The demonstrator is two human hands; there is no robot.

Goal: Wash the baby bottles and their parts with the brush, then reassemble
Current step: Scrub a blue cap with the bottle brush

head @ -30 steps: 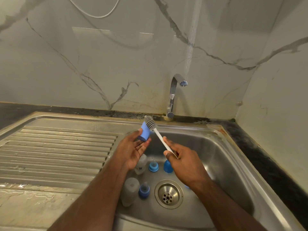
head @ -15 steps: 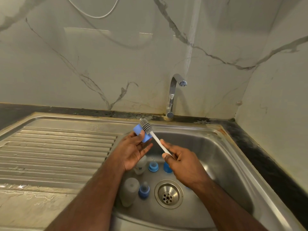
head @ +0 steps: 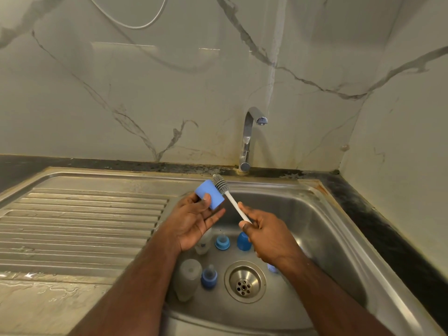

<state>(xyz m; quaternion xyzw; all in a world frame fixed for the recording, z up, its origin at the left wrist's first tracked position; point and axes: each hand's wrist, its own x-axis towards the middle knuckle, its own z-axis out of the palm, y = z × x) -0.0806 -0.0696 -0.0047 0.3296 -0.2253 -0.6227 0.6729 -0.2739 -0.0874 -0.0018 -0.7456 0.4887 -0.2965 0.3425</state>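
Hands work above the sink [head: 339,226]: the left hand [head: 194,221] pinches a blue cap [head: 209,194] between thumb and fingers [head: 213,215], while the right hand [head: 269,235] is curled round the white handle of the brush [head: 229,198], whose grey bristles touch the cap's far side. Below the fingers, two bottles [head: 188,278] and blue teat rings [head: 221,242] lie in the basin near the drain [head: 244,282].

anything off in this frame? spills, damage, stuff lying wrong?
Nothing is broken or spilled. The left hand holds a blue cap and the right hand holds the brush against it. One bottle lies on its side in the sink among loose parts. There is rust-coloured staining at the tap base and the sink's back right corner.
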